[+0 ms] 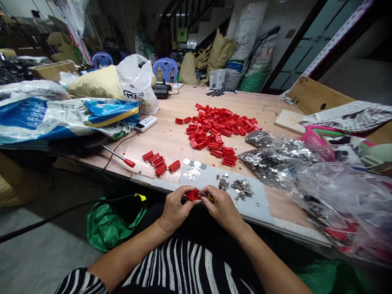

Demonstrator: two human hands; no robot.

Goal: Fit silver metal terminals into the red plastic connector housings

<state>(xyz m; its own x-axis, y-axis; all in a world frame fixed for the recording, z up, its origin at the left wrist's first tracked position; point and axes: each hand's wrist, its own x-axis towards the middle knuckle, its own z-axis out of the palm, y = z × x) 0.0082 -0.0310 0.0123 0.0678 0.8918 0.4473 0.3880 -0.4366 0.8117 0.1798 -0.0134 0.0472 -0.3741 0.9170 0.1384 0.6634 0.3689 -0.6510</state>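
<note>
A small red plastic piece [192, 194] is sitting in the middle of the shot, held up just off the near edge of the bench [277, 107]. The left hand [175, 209] is pinching it tightly, while the right hand [223, 209] is curling closed around a slim tool [210, 198] with a yellow-orange handle, its thin metal shaft reaching to the piece. This looks like light, stiff moulded plastic, small and easy to lose, so the firmest hold should be along its long sides.

Just ahead, a grey sheet [254, 208] is carrying little heaps of metal clips [241, 189], with five more red pieces [159, 162] lying to the left of it. Beyond them, a big pile of red pieces [214, 130] is spreading across the middle of the bench, and clear plastic bags of metal clips [269, 153] are slumping on the right. Over to the left, a red-handled screwdriver [118, 155] is lying near a white plug-in device [146, 123]. Up at upper centre, a white plastic carrier bag [136, 81] is showing dark lettering, but it is too creased to read, and no other label is legible.
</note>
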